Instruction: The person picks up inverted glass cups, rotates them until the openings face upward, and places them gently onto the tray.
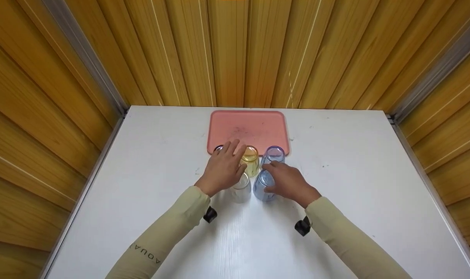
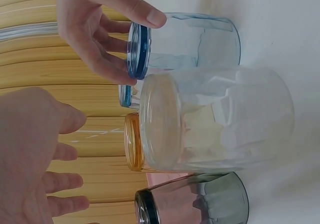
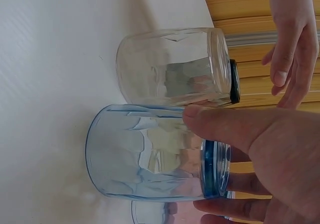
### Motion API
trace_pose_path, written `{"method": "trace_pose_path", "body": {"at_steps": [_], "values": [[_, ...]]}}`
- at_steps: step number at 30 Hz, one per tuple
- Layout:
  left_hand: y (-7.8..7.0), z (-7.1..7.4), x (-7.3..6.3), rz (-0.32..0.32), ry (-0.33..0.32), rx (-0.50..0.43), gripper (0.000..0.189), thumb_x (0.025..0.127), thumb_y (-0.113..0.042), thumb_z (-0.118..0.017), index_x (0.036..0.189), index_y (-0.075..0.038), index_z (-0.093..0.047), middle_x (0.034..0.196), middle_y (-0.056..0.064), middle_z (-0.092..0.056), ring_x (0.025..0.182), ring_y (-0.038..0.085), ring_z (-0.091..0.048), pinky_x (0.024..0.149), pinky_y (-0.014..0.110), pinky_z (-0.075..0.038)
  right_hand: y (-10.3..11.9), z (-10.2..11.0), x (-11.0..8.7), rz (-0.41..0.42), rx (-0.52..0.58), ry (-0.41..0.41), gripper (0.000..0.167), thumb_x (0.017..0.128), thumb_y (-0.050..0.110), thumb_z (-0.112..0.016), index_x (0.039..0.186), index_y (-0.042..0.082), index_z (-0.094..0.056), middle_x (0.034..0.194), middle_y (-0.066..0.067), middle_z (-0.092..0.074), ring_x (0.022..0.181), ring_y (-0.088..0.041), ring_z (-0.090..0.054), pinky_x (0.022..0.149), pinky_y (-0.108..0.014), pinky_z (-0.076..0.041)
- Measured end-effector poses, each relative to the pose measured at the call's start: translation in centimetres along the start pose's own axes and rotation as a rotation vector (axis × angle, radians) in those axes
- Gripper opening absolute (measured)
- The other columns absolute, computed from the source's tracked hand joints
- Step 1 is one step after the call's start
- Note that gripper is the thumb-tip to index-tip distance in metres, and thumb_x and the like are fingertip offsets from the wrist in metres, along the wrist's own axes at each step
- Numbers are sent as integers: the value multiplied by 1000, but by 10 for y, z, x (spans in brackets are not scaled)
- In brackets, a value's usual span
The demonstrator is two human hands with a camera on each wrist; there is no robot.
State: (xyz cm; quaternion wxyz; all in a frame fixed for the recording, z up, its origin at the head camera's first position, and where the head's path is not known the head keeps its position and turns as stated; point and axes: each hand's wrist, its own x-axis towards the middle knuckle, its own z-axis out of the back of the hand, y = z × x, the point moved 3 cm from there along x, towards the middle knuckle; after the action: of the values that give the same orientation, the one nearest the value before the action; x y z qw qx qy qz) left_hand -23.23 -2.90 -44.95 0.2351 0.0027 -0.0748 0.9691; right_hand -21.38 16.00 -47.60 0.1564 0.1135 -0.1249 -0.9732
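Several drinking glasses stand upside down in a tight group. My right hand [image 1: 287, 180] grips the light blue glass [image 3: 145, 154] around its upper end, thumb on one side and fingers on the other. My left hand [image 1: 224, 168] hovers over the left side of the group with its fingers spread, holding nothing. Below it stands the clear glass [image 2: 230, 119], apart from the palm in the left wrist view. Behind are a yellow glass [image 1: 252, 164], a bluish-purple glass [image 1: 274, 153] and a dark grey glass [image 2: 220, 201], the last mostly hidden by my left hand in the head view.
A pink tray [image 1: 248, 126] lies flat at the table's far edge, just behind the glasses. The white table [image 1: 161, 155] is bounded by wood-patterned walls [image 1: 227, 54] at the back and both sides.
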Motion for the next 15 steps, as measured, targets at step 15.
{"method": "trace_pose_path", "body": {"at_steps": [15], "values": [[-2, -2, -1, -19, -34, 13, 58, 98, -42, -49, 149, -20, -32, 157, 11, -31, 144, 32, -33, 112, 53, -36, -2, 6, -6, 53, -19, -59, 67, 77, 39, -80, 137, 22, -55, 130, -17, -56, 113, -32, -59, 93, -52, -51]]}}
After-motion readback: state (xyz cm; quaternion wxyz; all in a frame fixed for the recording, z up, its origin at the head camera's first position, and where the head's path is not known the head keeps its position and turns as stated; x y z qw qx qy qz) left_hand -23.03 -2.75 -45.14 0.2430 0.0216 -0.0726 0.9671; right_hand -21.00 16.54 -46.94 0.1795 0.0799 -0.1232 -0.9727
